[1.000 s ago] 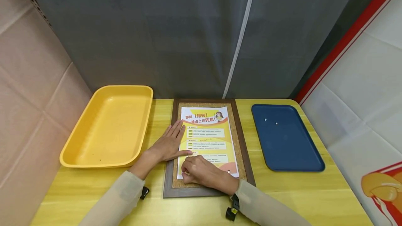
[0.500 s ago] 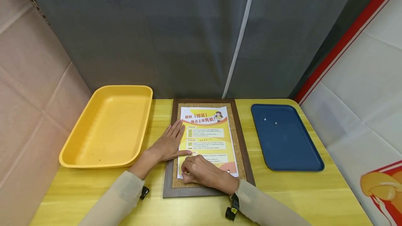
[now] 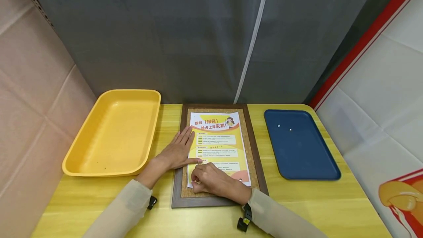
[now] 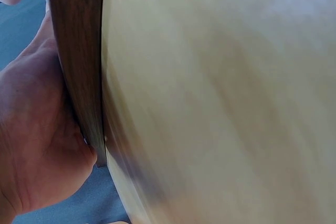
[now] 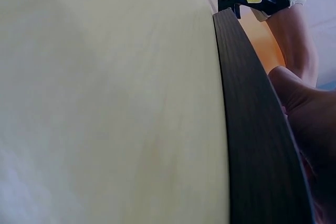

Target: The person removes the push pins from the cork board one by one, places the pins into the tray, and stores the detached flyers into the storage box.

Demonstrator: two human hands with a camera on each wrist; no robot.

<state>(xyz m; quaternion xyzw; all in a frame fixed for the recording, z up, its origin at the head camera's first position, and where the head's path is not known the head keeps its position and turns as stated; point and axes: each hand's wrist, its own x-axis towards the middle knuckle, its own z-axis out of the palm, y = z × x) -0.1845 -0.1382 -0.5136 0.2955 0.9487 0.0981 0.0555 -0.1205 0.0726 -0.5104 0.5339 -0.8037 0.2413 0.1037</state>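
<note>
On the wooden table (image 3: 290,201), the flat left hand (image 3: 176,152) presses the flyer (image 3: 219,146); the right hand (image 3: 211,180) pinches its lower-left corner.

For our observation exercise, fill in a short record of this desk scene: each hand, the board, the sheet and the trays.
left hand: flat, fingers straight, pressing the poster's left edge
right hand: fingers curled at the poster's lower left corner; what they pinch is hidden
poster: lies on the cork board
cork board: dark frame, centre of table
yellow tray: left
blue tray: right
</note>
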